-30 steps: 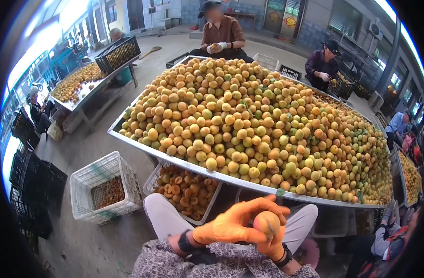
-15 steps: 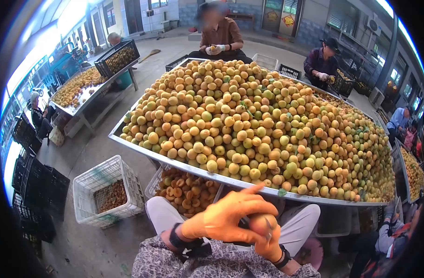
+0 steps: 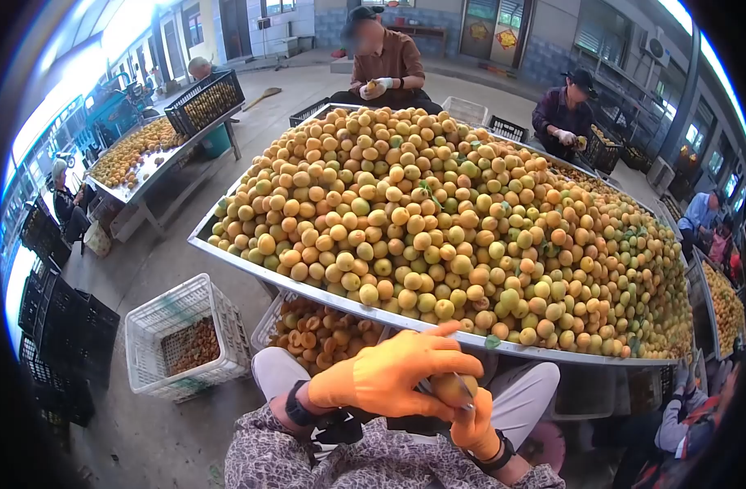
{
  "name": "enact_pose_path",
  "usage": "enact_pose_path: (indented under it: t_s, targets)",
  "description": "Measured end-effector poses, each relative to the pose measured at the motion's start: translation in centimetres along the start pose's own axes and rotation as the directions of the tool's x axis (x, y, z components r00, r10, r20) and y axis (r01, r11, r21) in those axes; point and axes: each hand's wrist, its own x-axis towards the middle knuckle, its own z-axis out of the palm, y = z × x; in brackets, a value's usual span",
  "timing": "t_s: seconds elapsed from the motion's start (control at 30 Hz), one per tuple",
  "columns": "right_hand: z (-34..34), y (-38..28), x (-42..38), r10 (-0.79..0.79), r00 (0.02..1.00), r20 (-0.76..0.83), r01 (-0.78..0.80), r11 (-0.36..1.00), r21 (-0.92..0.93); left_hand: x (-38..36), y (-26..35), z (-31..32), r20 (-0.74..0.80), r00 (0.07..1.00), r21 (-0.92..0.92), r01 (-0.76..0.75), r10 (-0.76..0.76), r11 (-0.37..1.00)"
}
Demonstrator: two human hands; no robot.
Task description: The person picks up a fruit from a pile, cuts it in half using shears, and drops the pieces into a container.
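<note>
My left hand (image 3: 393, 371), in an orange glove, is closed round an apricot (image 3: 453, 389), its fingers curled over the top and its thumb below. My right hand (image 3: 477, 425), in the same kind of glove, is closed close against the fruit. A thin knife blade (image 3: 468, 405) shows at the apricot beside my right fingers; its handle is hidden. Both hands are above my lap, just before the near edge of a metal-rimmed table (image 3: 365, 308) heaped with whole apricots (image 3: 422, 220). Below that edge is a crate of halved apricots (image 3: 320, 330).
On the floor to the left stands a white crate (image 3: 169, 371) with small brown pieces at its bottom. Black crates (image 3: 71, 326) are stacked beyond it. Across the table a person (image 3: 387, 65) handles fruit; another person (image 3: 564, 114) sits at the right. A second fruit table (image 3: 136, 167) stands back left.
The apricot has turned between my hands, and the blade's visible part has shifted round it. My hands stay nearly in place. The view has moved slightly.
</note>
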Motion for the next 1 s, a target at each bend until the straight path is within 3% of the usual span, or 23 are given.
enact_pose_path:
  t_s: [0.03,0.07,0.1,0.13,0.17,0.23,0.27,0.3,0.33,0.37,0.4,0.43,0.5,0.53,0.6,0.63,0.7,0.77,0.8,0.83,0.9,0.97,1.0]
  targets:
    - [0.5,-0.3,0.4,-0.007,1.0,0.004,0.007,1.0,-0.002,0.3,-0.7,0.2,-0.005,0.998,-0.148,-0.064,0.064,0.987]
    - [1.0,-0.7,0.6,-0.04,0.989,-0.14,0.049,0.997,0.06,0.2,-1.2,1.9,-0.062,0.996,-0.515,0.018,-0.058,0.857]
    - [1.6,-0.9,0.8,-0.061,0.956,-0.288,0.098,0.988,0.116,-0.2,-1.4,4.3,-0.062,0.98,-0.807,0.063,-0.189,0.587]
    - [2.4,1.5,0.0,-0.122,0.895,-0.428,0.172,0.982,0.082,-0.1,-0.5,5.7,-0.067,0.975,-0.934,0.013,-0.21,0.357]
    - [1.8,1.9,-0.2,-0.128,0.895,-0.427,0.176,0.982,0.074,0.1,-0.9,6.5,-0.146,0.979,-0.901,-0.072,-0.144,0.427]
    - [0.0,2.2,-0.3,-0.203,0.969,-0.14,0.185,0.973,-0.136,-0.5,-0.4,6.7,-0.198,0.942,-0.907,-0.071,-0.271,0.416]
    - [-0.2,-0.1,1.0,-0.198,0.975,-0.097,0.175,0.963,-0.205,-0.7,-0.5,6.0,-0.204,0.939,-0.908,-0.075,-0.278,0.412]
    - [-0.5,0.0,0.9,-0.192,0.977,-0.092,0.17,0.965,-0.2,-0.7,-0.9,4.6,-0.207,0.97,-0.706,-0.056,-0.13,0.706]
    - [-1.3,0.5,0.9,-0.157,0.988,-0.003,0.155,0.976,-0.156,-0.5,-1.1,3.1,-0.151,0.988,-0.406,-0.072,0.01,0.911]
    - [-1.8,1.0,0.8,-0.121,0.989,0.085,0.13,0.985,-0.112,-0.4,-0.7,2.2,-0.152,0.988,-0.408,-0.064,0.002,0.911]
    - [-1.9,1.5,0.4,-0.021,0.997,0.071,0.024,0.999,-0.038,-0.3,0.1,1.4,-0.115,0.993,-0.202,-0.018,-0.005,0.979]
    - [-1.7,1.6,0.2,-0.023,0.997,0.069,0.025,0.999,-0.037,0.0,0.5,0.8,-0.08,0.997,0.018,0.016,-0.015,1.0]
    - [-1.0,1.5,0.1,-0.03,0.999,0.028,0.03,0.999,0.024,0.5,0.0,1.0,-0.047,0.999,0.002,0.009,-0.009,1.0]
    - [0.1,1.5,0.6,-0.158,0.983,-0.092,0.159,0.987,0.01,0.5,-0.7,2.3,-0.124,0.991,-0.252,0.009,-0.042,0.968]
    - [1.3,0.8,1.1,-0.16,0.974,-0.159,0.158,0.987,-0.024,0.2,-0.8,4.7,-0.194,0.958,-0.703,0.014,-0.211,0.711]
    - [1.5,0.5,1.2,-0.157,0.964,-0.216,0.149,0.987,-0.055,0.2,-0.5,5.0,-0.226,0.948,-0.703,0.001,-0.225,0.711]
    - [0.5,1.7,0.7,-0.158,0.974,-0.16,0.155,0.987,-0.029,-0.4,0.0,4.7,-0.267,0.936,-0.649,0.0,-0.228,0.761]
    - [-0.2,1.8,0.5,-0.122,0.992,-0.041,0.118,0.989,-0.087,-0.5,-0.2,2.9,-0.232,0.966,-0.318,0.032,-0.11,0.948]
    - [-0.3,2.3,0.7,-0.156,0.987,-0.047,0.152,0.984,-0.091,-0.4,-0.1,2.2,-0.21,0.974,-0.208,0.045,-0.089,0.977]
    - [-0.9,2.9,0.6,-0.156,0.987,-0.043,0.152,0.985,-0.086,-0.2,0.3,1.5,-0.163,0.979,-0.125,0.1,-0.12,0.987]
    - [-1.9,3.8,0.0,-0.079,0.994,0.082,0.091,0.984,-0.152,-0.2,0.5,0.9,-0.162,0.981,-0.036,0.101,-0.106,0.994]
    - [-1.8,2.3,1.1,-0.073,0.993,0.093,0.088,0.982,-0.17,-0.2,-0.2,0.2,-0.127,0.988,0.024,0.091,-0.087,0.996]
    - [-2.1,1.5,1.3,0.017,0.995,0.102,0.005,0.977,-0.212,-0.1,-0.5,-0.4,-0.086,0.986,0.017,0.147,-0.145,0.989]
